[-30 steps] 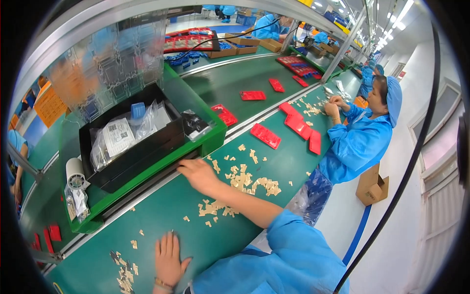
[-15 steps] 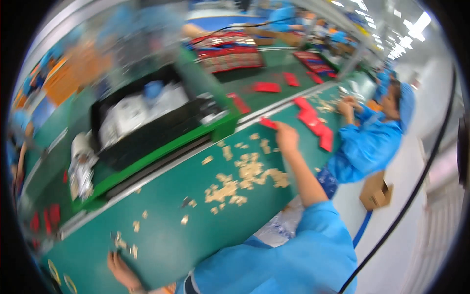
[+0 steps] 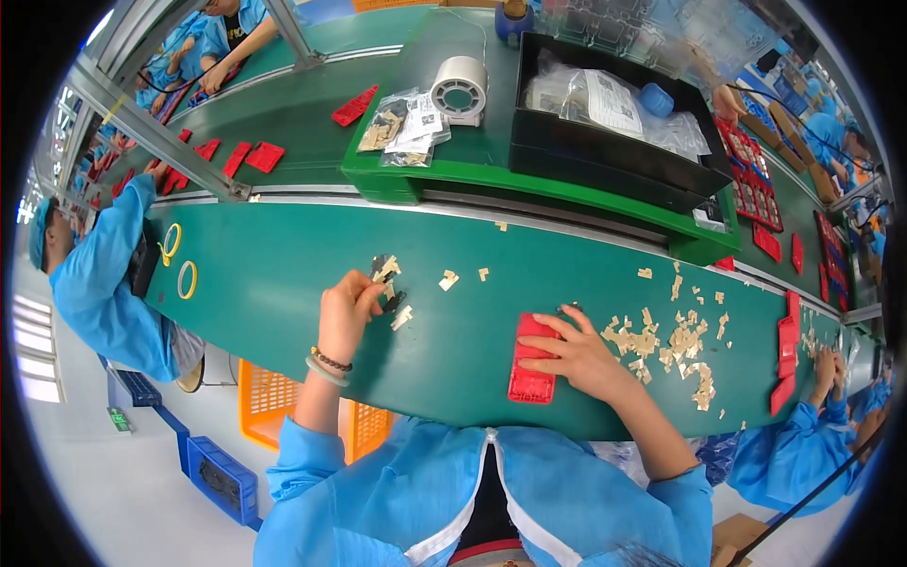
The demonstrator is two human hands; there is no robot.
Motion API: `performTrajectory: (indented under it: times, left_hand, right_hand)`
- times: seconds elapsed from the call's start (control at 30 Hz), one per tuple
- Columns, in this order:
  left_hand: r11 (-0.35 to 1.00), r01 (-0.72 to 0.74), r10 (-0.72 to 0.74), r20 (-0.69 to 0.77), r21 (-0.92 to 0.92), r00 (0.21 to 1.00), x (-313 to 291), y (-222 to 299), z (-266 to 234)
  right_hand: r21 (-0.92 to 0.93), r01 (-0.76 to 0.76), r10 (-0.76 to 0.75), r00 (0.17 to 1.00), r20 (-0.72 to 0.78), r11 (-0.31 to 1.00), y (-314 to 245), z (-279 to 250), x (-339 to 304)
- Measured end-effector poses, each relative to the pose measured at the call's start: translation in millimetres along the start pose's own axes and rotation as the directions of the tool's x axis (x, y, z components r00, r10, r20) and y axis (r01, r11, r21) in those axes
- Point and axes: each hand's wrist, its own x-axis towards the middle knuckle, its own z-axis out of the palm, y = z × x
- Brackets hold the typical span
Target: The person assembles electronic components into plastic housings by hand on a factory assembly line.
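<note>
I am at a green worktable [image 3: 283, 302]. My right hand [image 3: 578, 357] lies over a red rectangular tray [image 3: 527, 370] that rests flat near the table's front edge; the fingers press its top. My left hand [image 3: 344, 312], with a bead bracelet on the wrist, is curled with its fingertips pinching at a small pile of beige and dark pieces [image 3: 387, 276]. To the right of the tray a wider scatter of beige pieces [image 3: 666, 340] covers the table.
A raised green shelf [image 3: 529, 187] carries a black bin of plastic bags [image 3: 614, 128], a tape roll [image 3: 460, 90] and small bags of parts [image 3: 408, 123]. Two yellow rings [image 3: 179, 260] lie at the left. Red trays [image 3: 253, 157] sit on the belt. Co-workers [image 3: 94, 274] flank me. An orange crate [image 3: 269, 408] stands below.
My right hand reached far right to a red tray and brought it in front of me. My left hand moved from the table edge up to the small pile. The view swung round.
</note>
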Motion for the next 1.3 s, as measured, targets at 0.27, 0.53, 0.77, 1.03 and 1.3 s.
performTrajectory:
  times: [0.27, 0.53, 0.77, 1.03, 1.3]
  left_hand:
    - [0.929, -0.247, 0.313, 0.232, -0.274, 0.921, -34.8, 40.1, 42.3]
    - [0.831, -0.492, 0.454, 0.194, 0.262, 0.870, -24.6, 30.0, 27.2]
    - [0.795, 0.229, 0.286, 0.679, -0.563, 0.677, -23.0, 51.2, 63.4]
    - [0.607, 0.258, 0.344, 0.541, -0.752, 0.768, -43.9, 86.9, 89.7]
    - [0.685, -0.649, 0.697, 0.038, -0.330, 0.716, -57.6, 110.7, 95.2]
  right_hand:
    - [0.793, -0.143, 0.467, 0.863, -0.193, 0.592, -36.0, 4.9, 64.8]
    - [0.658, -0.057, 0.447, 0.777, -0.442, 0.750, -22.6, 3.2, 53.9]
    - [0.237, 0.249, -0.050, 0.781, -0.623, 0.939, -24.2, -11.1, 43.6]
    - [-0.087, -0.019, -0.037, 0.799, -0.601, 0.996, -20.5, -27.8, 29.3]
    - [0.426, 0.016, 0.225, 0.831, -0.508, 0.904, -30.5, -26.7, 19.4]
